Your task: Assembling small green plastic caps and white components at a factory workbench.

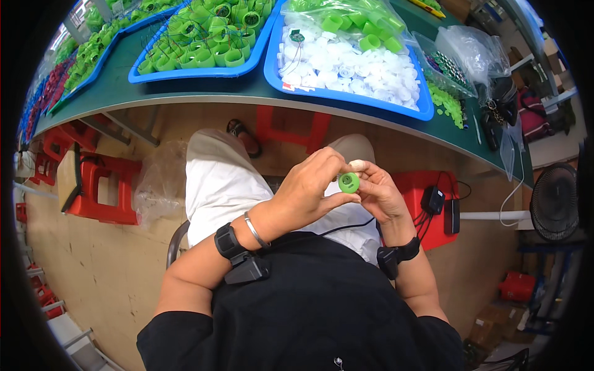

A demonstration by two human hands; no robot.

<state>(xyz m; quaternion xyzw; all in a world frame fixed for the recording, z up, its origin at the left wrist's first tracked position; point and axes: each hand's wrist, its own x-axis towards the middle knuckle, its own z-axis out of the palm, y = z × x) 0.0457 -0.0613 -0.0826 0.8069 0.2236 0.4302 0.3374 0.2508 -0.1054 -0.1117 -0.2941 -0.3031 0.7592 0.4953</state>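
Over my lap, both hands meet at a small round green plastic piece (349, 183) with a dark disc set in its face. My left hand (306, 188) pinches its near and far sides between thumb and fingers. From the other side, the thumb and fingers of my right hand (382, 195) close on the same piece. A whitish cover sits on one fingertip (357, 165) of the right hand. Whether anything else lies between the fingers is hidden.
Ahead on the green table (204, 93) stand a blue tray of white parts (346, 74) and a blue tray of green cups with wires (204, 46). Red stools (108, 188) stand at left; another red stool (433, 229) carries black devices. A fan (554, 201) is at right.
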